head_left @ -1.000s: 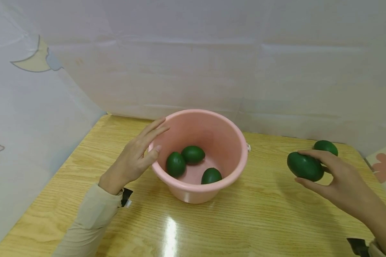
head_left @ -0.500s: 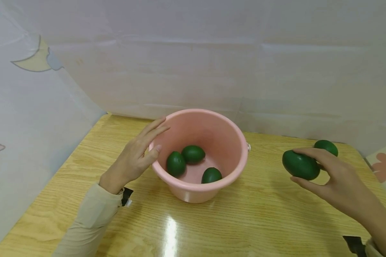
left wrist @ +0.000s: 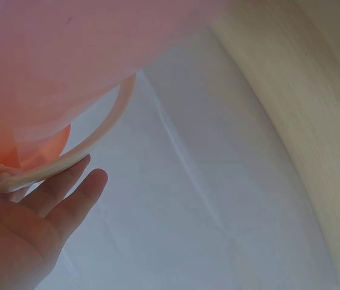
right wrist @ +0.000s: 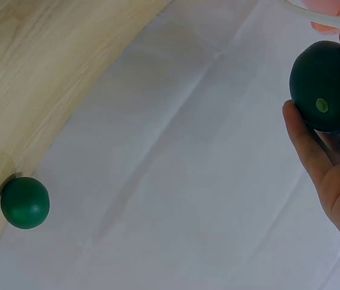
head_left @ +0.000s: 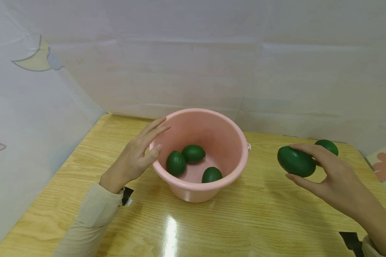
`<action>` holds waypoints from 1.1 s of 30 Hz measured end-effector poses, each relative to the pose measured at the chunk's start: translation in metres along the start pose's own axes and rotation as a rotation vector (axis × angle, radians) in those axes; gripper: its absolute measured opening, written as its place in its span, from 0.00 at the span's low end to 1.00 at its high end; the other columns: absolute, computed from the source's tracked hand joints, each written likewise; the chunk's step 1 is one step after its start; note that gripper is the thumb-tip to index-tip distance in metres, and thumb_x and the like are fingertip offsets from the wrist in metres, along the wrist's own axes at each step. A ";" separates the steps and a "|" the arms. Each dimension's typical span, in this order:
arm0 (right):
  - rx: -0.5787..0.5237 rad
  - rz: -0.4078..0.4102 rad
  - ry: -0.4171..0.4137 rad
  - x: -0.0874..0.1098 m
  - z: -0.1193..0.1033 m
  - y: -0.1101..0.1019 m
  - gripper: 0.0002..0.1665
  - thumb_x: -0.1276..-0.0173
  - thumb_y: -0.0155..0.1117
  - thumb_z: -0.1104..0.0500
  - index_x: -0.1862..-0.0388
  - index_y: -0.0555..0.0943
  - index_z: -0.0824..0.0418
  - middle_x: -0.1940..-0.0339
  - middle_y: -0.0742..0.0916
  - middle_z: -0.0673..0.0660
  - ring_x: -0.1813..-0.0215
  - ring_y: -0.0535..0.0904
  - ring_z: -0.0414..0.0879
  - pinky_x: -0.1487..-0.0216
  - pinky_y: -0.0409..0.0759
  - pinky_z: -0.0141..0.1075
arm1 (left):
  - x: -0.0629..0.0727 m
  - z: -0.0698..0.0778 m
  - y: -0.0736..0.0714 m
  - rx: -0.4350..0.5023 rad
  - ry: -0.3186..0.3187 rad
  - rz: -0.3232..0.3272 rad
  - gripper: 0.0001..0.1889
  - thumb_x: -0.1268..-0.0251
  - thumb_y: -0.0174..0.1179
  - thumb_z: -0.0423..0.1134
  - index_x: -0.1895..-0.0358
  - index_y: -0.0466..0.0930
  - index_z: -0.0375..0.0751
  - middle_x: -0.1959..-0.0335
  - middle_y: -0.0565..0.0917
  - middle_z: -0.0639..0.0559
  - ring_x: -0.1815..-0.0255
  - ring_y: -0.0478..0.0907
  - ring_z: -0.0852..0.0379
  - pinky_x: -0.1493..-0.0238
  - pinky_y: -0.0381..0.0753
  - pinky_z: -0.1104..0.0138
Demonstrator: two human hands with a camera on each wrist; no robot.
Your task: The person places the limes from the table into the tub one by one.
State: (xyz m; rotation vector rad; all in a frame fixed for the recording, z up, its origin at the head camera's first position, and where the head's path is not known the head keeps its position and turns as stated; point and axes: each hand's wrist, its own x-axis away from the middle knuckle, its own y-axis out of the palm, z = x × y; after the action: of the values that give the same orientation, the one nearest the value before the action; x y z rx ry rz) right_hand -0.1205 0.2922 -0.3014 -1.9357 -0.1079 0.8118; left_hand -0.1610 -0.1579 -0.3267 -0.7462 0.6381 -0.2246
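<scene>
At a wood-grain bench (head_left: pixel 260 217) backed by pale sheeting (head_left: pixel 186 78), pinches a green fruit (head_left: pixel 294 161) in the right grip (head_left: pixel 336 176), aloft to the right of a pink bucket (head_left: pixel 193 195). Rests the left grip (head_left: pixel 132 157), loosely spread, against the bucket's left side. Shows three similar fruits (head_left: pixel 176 164) inside, another fruit (head_left: pixel 329 145) on the bench beyond.

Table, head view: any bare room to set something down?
Bare: table in front of the pink bucket, between left sleeve and right hand; also between bucket and held green fruit. Crowded: bucket's left rim, at left hand; far right corner, at loose green fruit.
</scene>
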 end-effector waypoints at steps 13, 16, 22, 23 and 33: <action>-0.045 0.047 -0.104 -0.015 -0.011 -0.003 0.51 0.67 0.86 0.64 0.36 0.78 0.59 0.46 0.83 0.47 0.48 0.72 0.21 0.49 0.68 0.13 | 0.000 0.001 -0.001 0.003 0.001 -0.013 0.28 0.29 0.49 0.43 0.26 0.66 0.49 0.21 0.59 0.52 0.22 0.59 0.48 0.32 0.65 0.40; -0.051 0.054 -0.117 -0.018 -0.013 -0.003 0.51 0.66 0.86 0.63 0.36 0.78 0.59 0.45 0.83 0.48 0.46 0.72 0.22 0.49 0.68 0.13 | 0.000 0.001 -0.001 0.003 -0.002 -0.013 0.28 0.30 0.49 0.43 0.26 0.66 0.49 0.21 0.58 0.52 0.22 0.59 0.49 0.32 0.65 0.41; -0.062 0.056 -0.123 -0.025 -0.020 -0.005 0.48 0.60 0.85 0.57 0.35 0.77 0.58 0.44 0.83 0.53 0.43 0.72 0.22 0.48 0.68 0.12 | 0.001 0.001 -0.001 -0.003 -0.005 -0.016 0.28 0.29 0.48 0.44 0.26 0.65 0.49 0.20 0.58 0.53 0.22 0.59 0.49 0.32 0.65 0.40; -0.068 0.060 -0.131 -0.026 -0.022 -0.005 0.46 0.56 0.84 0.53 0.35 0.78 0.59 0.44 0.84 0.54 0.44 0.72 0.23 0.48 0.68 0.12 | 0.001 0.001 -0.001 -0.003 -0.006 -0.016 0.28 0.29 0.48 0.45 0.26 0.65 0.50 0.20 0.58 0.53 0.22 0.58 0.49 0.32 0.65 0.40; -0.062 0.040 -0.152 -0.043 -0.037 -0.007 0.50 0.62 0.85 0.62 0.34 0.77 0.55 0.44 0.85 0.54 0.44 0.73 0.24 0.47 0.68 0.15 | 0.001 0.000 -0.001 -0.003 -0.006 -0.015 0.29 0.31 0.49 0.42 0.25 0.64 0.50 0.20 0.58 0.53 0.22 0.59 0.48 0.32 0.64 0.39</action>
State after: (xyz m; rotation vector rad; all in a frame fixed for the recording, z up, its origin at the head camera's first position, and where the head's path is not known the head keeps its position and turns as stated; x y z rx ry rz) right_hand -0.1303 0.2496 -0.2640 -1.9382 -0.1880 0.9922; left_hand -0.1600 -0.1592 -0.3263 -0.7545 0.6274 -0.2356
